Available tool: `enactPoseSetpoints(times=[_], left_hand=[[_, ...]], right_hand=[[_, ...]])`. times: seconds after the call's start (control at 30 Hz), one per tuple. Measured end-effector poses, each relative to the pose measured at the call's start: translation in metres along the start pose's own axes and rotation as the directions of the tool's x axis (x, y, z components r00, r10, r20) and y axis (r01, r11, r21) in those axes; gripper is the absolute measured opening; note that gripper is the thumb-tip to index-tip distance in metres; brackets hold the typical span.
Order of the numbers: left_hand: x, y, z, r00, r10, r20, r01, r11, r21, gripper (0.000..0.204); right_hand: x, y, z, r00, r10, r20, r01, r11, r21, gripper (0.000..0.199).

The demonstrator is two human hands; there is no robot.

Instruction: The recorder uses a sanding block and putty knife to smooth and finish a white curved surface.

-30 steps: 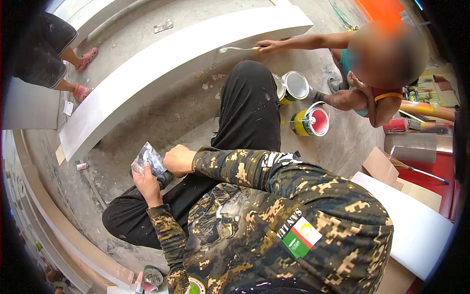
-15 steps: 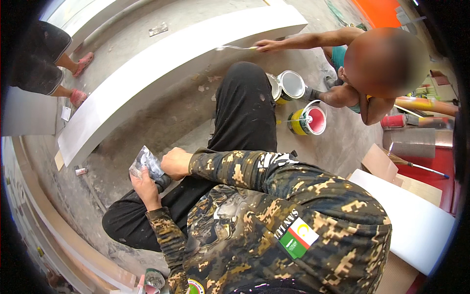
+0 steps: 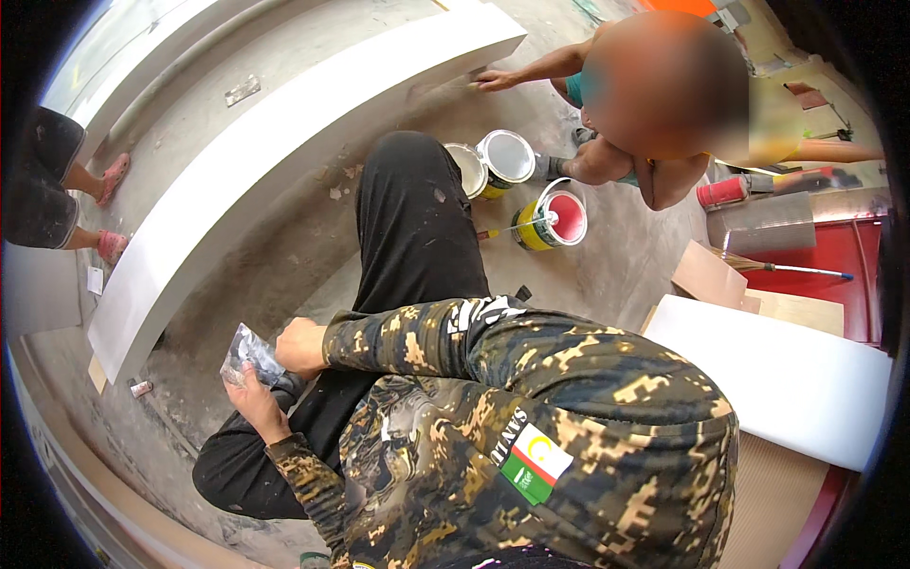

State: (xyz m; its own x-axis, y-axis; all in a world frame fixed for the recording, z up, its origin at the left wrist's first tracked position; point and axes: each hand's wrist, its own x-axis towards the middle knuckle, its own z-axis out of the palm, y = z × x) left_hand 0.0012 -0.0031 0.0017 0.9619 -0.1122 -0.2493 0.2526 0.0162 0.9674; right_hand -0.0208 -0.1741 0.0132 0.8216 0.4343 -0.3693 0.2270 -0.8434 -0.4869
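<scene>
Holding shiny sheet (image 3: 245, 349) in left hand (image 3: 252, 398), jutting upward, lower left, beside curled right hand (image 3: 300, 348) of unclear grip; wearing lettered shirt (image 3: 607, 408).

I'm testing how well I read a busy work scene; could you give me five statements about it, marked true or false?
1. The left hand holds a shiny, see-through piece. True.
2. The right hand lies on the raised knee. False: it is close beside the see-through piece.
3. The pail with the pinkish-red inside stands to the right of the raised knee. True.
4. The footwear of the person at the far left is black. False: it is pink.
5. The co-worker's hand is near the right end of the long white beam. True.
</scene>
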Motion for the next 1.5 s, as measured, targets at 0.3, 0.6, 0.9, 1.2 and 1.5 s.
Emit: enactPoseSetpoints(times=[0.3, 0.6, 0.9, 1.2, 1.5], left_hand=[[-0.002, 0.001, -0.003, 1.000, 0.011, 0.000, -0.011, 0.999, 0.053, 0.026], [-0.002, 0.000, -0.006, 1.000, 0.015, 0.010, -0.015, 1.000, 0.020, 0.027], [-0.002, 0.001, -0.007, 1.000, 0.008, -0.001, -0.008, 0.999, 0.041, 0.028], [-0.003, 0.003, -0.006, 1.000, 0.017, 0.001, -0.017, 0.998, 0.063, 0.026], [-0.004, 0.005, -0.005, 1.000, 0.003, -0.009, -0.002, 0.998, 0.058, 0.026]], right_hand=[[-0.004, -0.006, -0.006, 1.000, 0.001, 0.008, -0.001, 1.000, 0.019, 0.026], [-0.004, -0.008, -0.009, 1.000, 0.017, 0.018, -0.017, 1.000, 0.010, 0.026], [-0.004, -0.009, -0.010, 1.000, 0.017, 0.025, -0.018, 1.000, 0.018, 0.028], [-0.004, -0.010, -0.011, 0.999, 0.018, 0.043, -0.018, 1.000, 0.015, 0.029], [-0.002, -0.009, -0.008, 0.997, 0.032, 0.067, -0.034, 0.999, 0.035, 0.028]])
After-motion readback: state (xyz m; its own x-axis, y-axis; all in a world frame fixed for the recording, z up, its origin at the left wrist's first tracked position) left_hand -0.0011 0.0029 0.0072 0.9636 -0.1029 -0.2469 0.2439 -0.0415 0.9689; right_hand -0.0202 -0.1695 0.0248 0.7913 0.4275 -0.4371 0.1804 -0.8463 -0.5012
